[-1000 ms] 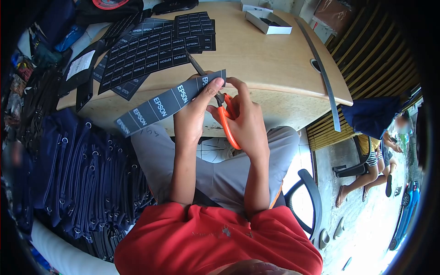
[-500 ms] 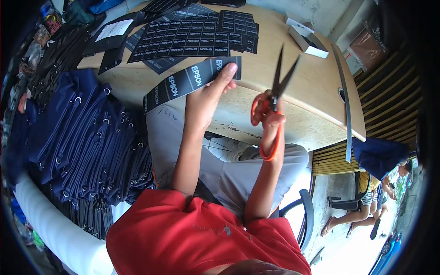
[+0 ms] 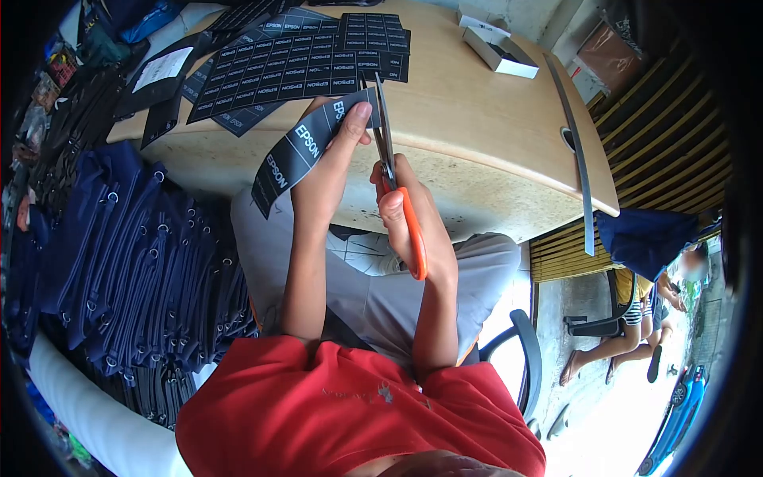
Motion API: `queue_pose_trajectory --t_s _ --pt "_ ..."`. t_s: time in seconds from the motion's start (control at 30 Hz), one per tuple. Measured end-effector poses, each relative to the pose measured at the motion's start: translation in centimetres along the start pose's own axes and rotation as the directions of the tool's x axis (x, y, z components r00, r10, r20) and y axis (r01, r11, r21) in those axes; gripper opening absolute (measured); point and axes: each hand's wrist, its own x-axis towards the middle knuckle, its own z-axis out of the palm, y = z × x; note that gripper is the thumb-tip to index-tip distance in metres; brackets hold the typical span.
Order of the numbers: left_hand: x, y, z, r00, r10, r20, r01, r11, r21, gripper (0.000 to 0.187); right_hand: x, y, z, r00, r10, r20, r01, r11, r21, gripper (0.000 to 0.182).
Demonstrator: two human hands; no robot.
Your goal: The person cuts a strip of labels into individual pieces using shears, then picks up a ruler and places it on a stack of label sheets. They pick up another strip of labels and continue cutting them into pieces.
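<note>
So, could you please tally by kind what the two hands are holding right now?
Label strip, in the left hand: 1
Orange-handled scissors, in the right hand: 1
Total: 2

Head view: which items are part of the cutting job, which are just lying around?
In use:
- label strip, pinched in left hand
- scissors, orange handles, in right hand, blades at the strip's end
- uncut label sheets on the desk

Lying about:
- open white box
- stacked navy bags
- metal bar
</note>
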Motion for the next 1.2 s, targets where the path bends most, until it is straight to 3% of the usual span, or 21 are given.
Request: queue_pose_trajectory --t_s 0.17,0.4,0.77,1.1,1.2 --pt "-0.2 -0.2 0.4 0.991 0.133 0.010 -0.134 0.990 0.043 0.024 0.0 -0.3 0.2 1.000 0.016 -0.003 -0.016 1.000 0.001 0.063" --pt "-0.2 -0.2 0.3 0.993 0.105 0.047 -0.110 0.985 0.131 0.031 -0.1 -0.4 0.1 0.998 0.053 -0.020 -0.051 0.992 0.113 0.060" --pt "-0.5 0.8 -0.8 0.991 0.045 0.127 -0.080 0.954 0.289 0.050 -0.3 -0.7 0.0 0.999 0.032 0.017 -0.034 0.994 0.108 0.059" --pt "-0.5 0.9 -0.6 0.996 0.003 0.094 -0.032 0.950 0.311 0.045 -0.3 -0.8 0.2 1.000 0.009 -0.011 -0.009 0.999 0.050 0.058" --pt "-0.5 0.5 -0.6 0.993 0.068 0.096 -0.092 0.959 0.270 0.043 -0.3 -0.9 0.2 1.000 0.026 -0.004 -0.025 0.998 0.055 0.056"
